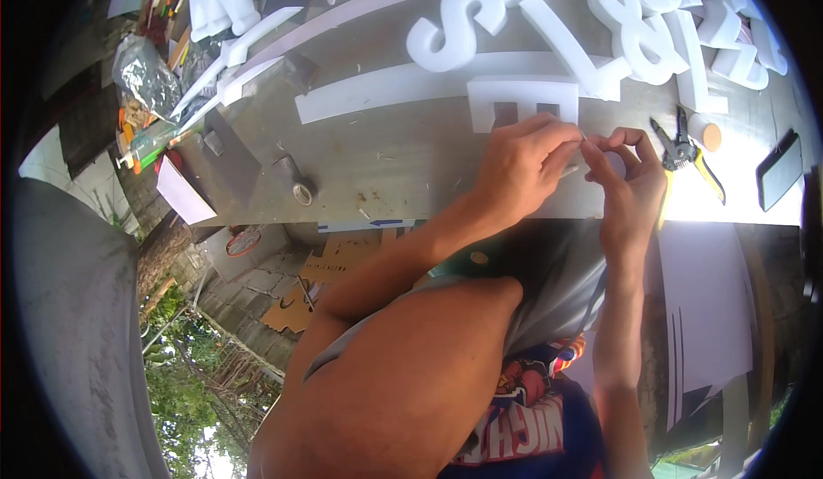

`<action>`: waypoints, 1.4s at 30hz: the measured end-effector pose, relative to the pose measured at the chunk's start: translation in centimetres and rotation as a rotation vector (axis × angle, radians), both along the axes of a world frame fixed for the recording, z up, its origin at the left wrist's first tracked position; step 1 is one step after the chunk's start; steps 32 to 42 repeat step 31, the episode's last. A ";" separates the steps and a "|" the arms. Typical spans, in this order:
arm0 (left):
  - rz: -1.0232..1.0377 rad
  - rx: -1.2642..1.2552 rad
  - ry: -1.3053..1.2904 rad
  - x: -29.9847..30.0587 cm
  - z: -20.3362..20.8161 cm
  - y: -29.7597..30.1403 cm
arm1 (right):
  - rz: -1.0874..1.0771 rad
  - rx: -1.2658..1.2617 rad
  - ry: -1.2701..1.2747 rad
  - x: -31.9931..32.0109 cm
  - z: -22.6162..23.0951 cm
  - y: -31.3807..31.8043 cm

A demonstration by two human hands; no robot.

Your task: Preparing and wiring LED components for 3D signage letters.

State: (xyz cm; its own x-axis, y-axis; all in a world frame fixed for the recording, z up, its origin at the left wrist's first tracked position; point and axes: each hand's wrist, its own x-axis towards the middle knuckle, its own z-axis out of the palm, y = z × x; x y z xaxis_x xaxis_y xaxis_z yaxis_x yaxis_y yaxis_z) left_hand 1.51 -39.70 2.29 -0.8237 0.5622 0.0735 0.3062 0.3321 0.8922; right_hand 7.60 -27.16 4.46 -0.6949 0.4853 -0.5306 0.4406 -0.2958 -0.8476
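Above the near part of the metal table, my left hand (536,166) and my right hand (630,174) meet fingertip to fingertip. Both are closed in a pinch around something thin and tiny, too small to name. A thick white letter-shaped cutout (514,103) lies just beyond my left hand, partly covered by it. To the right of my right hand rest wire strippers (680,155) with yellow handles, jaws pointing away. Beside them stands a small round tan-topped piece (708,132).
More white letter cutouts (463,24) crowd the far side, along with long white strips (386,93). A dark phone (779,170) lies at the right. At the left are a tape roll (300,189), a white card (184,194) and a crumpled clear plastic bag (147,76). My bare knee (480,303) is raised below the table edge.
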 end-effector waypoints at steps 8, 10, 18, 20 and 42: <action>0.020 0.063 0.098 1.4 -0.9 -2.4 | 0.052 0.008 0.066 1.4 -0.7 -2.0; 0.027 0.081 0.123 1.7 -1.1 -2.7 | 0.050 0.056 0.099 1.6 -1.4 -2.4; 0.045 0.016 0.271 0.1 0.1 -2.2 | -0.093 0.182 0.215 0.6 -1.4 -3.6; 0.033 -0.011 0.352 -1.2 0.2 -1.8 | -0.116 0.243 0.209 -0.4 -1.5 -3.4; 0.074 -0.206 0.406 -3.1 -0.8 -2.5 | 0.089 0.944 0.309 -1.7 -3.4 -2.7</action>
